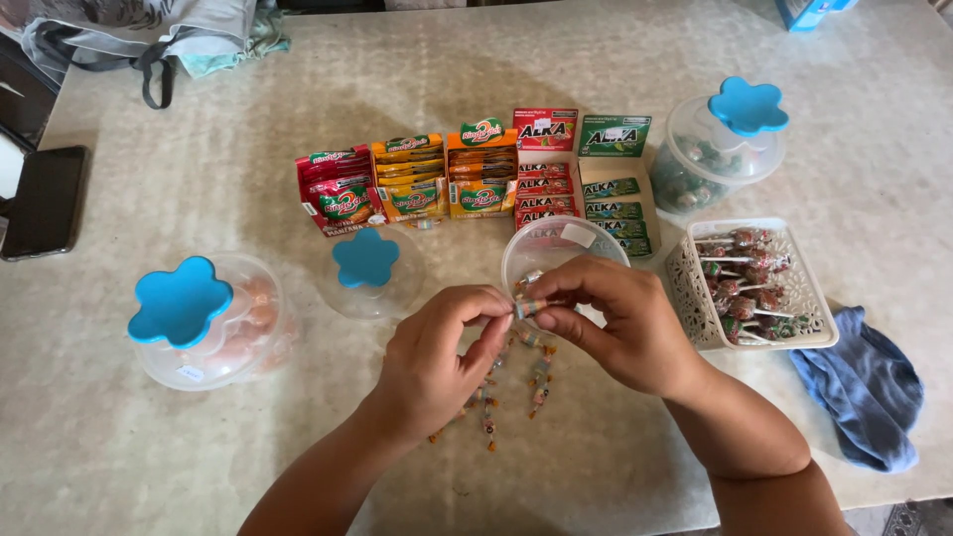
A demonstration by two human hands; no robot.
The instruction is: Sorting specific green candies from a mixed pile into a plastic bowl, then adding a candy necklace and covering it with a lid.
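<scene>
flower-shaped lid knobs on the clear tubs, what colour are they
Bright blue, as on the flower-shaped knob of the left clear tub; the head view shows it plainly.

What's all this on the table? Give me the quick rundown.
A person holds a small wrapped candy between both hands, left hand and right hand, just above an open clear jar. More wrapped candies lie on the table under the hands. A lid lies beside the jar. Around them are two lidded jars, gum boxes and a basket of lollipops.
</scene>
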